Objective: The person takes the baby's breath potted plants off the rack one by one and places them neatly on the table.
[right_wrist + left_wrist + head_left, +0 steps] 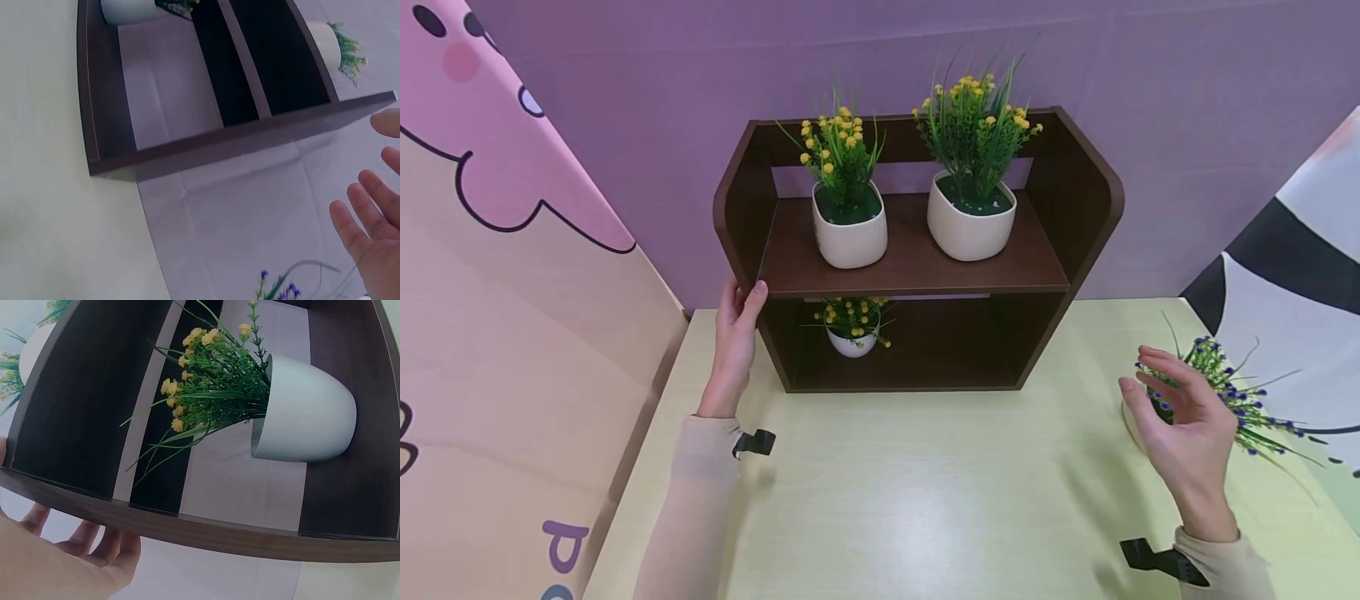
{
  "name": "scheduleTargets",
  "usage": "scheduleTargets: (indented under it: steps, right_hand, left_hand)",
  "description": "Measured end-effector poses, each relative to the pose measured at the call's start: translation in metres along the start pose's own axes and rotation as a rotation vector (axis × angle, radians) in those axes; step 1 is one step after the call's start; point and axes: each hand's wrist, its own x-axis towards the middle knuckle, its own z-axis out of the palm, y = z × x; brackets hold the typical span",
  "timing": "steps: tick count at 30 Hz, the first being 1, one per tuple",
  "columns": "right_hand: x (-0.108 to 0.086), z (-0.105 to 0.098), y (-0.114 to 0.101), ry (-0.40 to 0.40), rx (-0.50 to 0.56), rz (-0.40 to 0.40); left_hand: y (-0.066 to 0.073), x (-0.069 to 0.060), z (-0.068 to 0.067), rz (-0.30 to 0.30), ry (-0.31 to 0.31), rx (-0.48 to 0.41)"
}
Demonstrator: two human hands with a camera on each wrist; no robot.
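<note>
A dark brown two-level shelf [917, 283] stands on the table. My left hand [737, 342] holds its left side panel, thumb at the front edge by the middle board; in the left wrist view the fingers [115, 547] lie along the panel's outer side. My right hand [1195, 433] is in the air, fingers apart and loosely bent, holding nothing. It partly hides a pot plant with purple flowers [1243, 404]. Two white pots [852, 242] [970, 233] with yellow flowers stand on the upper level. Another white pot [853, 343] with yellow flowers stands at the left of the lower level.
The pale table [910, 483] extends in front of the shelf. Behind it hangs a purple backdrop [662, 100]. A printed panel with a pink figure [497, 167] is at the left, and a black and white printed one [1300, 292] at the right.
</note>
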Motion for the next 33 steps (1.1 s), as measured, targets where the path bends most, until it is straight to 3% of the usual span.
scheduleTargets:
  steps: [6, 15, 33]
  right_hand:
    - [0.002, 0.016, -0.005, -0.032, 0.049, 0.001]
    - [0.009, 0.037, -0.013, -0.060, 0.021, -0.011]
    - [0.034, 0.078, -0.039, -0.139, -0.198, -0.007]
  left_hand:
    - [0.000, 0.000, 0.001, -0.001, 0.013, -0.016]
    - [-0.001, 0.001, 0.001, 0.000, 0.018, -0.013]
    - [0.001, 0.001, 0.001, 0.000, 0.019, -0.001]
